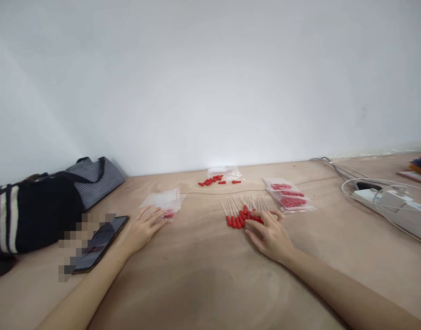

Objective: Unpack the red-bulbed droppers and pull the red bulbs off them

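Observation:
My left hand point(146, 227) lies with its fingers stretched out on the near edge of a stack of clear zip bags point(164, 200); a bit of red shows inside the stack. My right hand point(270, 233) reaches over a row of droppers point(238, 222) with red bulbs and thin pale stems. Its thumb and index finger are apart, and its fingertips rest at the right side of the row, hiding some of the bulbs. The stems point toward the wall. Beyond them, several loose red bulbs point(210, 180) lie near another clear bag point(224, 172).
Filled zip bags with red pieces point(291, 197) overlap at the right. Farther right are a white power strip point(392, 206) and looped cables point(347, 183). A phone point(102, 245) lies beside my left forearm, near a dark striped bag point(48, 211). A white wall point(210, 82) bounds the table.

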The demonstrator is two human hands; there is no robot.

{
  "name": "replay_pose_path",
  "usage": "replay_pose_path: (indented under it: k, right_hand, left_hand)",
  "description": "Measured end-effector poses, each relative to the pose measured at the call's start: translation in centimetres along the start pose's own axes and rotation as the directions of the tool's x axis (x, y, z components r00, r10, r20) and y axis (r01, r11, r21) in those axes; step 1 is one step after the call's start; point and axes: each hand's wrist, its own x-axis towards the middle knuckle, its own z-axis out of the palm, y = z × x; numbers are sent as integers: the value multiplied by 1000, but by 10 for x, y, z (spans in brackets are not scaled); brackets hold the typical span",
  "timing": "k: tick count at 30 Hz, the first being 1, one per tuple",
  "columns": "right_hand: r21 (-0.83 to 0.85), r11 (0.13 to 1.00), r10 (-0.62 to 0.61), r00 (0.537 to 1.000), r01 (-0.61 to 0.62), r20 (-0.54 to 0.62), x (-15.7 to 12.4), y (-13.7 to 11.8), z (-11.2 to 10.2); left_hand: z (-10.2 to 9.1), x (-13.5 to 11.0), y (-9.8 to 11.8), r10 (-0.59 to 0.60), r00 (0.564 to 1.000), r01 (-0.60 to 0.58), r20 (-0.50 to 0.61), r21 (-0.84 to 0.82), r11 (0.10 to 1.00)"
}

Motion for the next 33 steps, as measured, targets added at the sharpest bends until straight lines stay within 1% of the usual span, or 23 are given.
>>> replay_pose_path:
  k: [3,5,7,9,12,13,16,18,20,22,23,25,26,27,29,30,31,32,33]
  right_hand:
    - [12,1000,3,1000,-3,7,1,0,-1]
    - [17,1000,5,1000,-5,9,1,0,-1]
    - [25,1000,7,1000,-7,7,1,0,-1]
    - [40,999,10,1000,-10,6,0,0,0]
    - [56,998,13,1000,-14,14,0,1,1]
    - [58,998,15,1000,-16,17,0,1,1]
    - [68,997,21,1000,-22,19,1,1,0]
    - [87,996,20,1000,-22,20,1,0,0]
    - [117,993,-2,1000,-1,30,2,-1,-1]
    - [161,986,-52,997,43,54,1,-4,-1]
    - [187,980,-83,994,69,69,1,-6,-1]
    - [243,963,-147,985,120,95,0,-9,-2]
    - [271,952,-176,979,142,106,0,-10,-2]
    - [296,942,-202,973,161,113,0,-12,-2]
    - [333,924,-237,964,186,121,0,-14,-3]
    - [345,919,-247,962,192,120,0,-15,-3]
    - [354,915,-252,961,196,119,0,-16,-3]
    - [359,912,-254,961,199,113,0,-17,-3]
    - [363,909,-257,960,203,109,1,-19,-2]
  left_hand:
    - [4,6,-5,26,999,-25,22,-11,1000]
    - [7,10,-5,19,1000,-19,18,-2,1000]
    - [9,15,-1,0,1000,0,-1,16,1000]
    - [7,20,8,-19,999,20,-36,23,1000]
    - [-5,31,31,-57,995,52,-81,-58,997]
    - [-11,35,41,-79,995,71,-63,-117,991]
    - [-26,45,73,-145,988,153,49,-316,937]
    - [-31,48,95,-181,973,226,146,-409,884]
    - [-30,50,117,-196,955,282,223,-476,833]
    - [-23,51,138,-202,941,320,273,-514,796]
    - [-20,52,147,-208,937,331,282,-518,789]
    - [-14,53,160,-222,939,330,262,-510,794]
    - [-14,54,163,-212,948,306,235,-512,803]
    - [-14,55,163,-173,964,256,203,-523,813]
    - [-18,57,154,-4,990,83,142,-553,829]
    - [-20,57,146,116,985,-26,125,-564,825]
    - [-22,57,137,221,966,-111,134,-557,823]
    - [-23,56,128,283,945,-155,164,-538,828]
    - [-23,54,120,316,927,-170,205,-521,836]
